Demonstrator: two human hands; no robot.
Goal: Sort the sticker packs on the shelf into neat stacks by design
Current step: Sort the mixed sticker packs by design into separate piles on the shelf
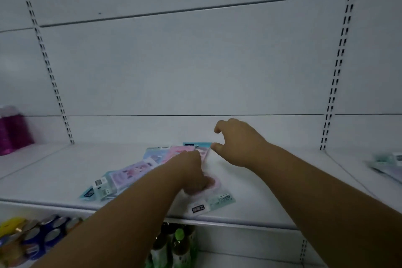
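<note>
Several sticker packs lie fanned out on the white shelf (272, 198). A pink and purple pack (132, 173) lies at the left of the fan, a pink one (177, 152) and a blue one (196, 144) lie further back. My left hand (193, 172) presses on a pack with a pink design and a mint header (214, 199) near the shelf's front edge. My right hand (237, 141) hovers over the far end of the fan, thumb and forefinger apart, its fingertip touching the edge of the blue pack.
Magenta glittery items (13, 130) stand at the far left of the shelf. More packs (389, 163) lie at the right edge. Below the shelf are cans (32, 239) and green-capped bottles (176, 243). Slotted uprights run up the white back panel.
</note>
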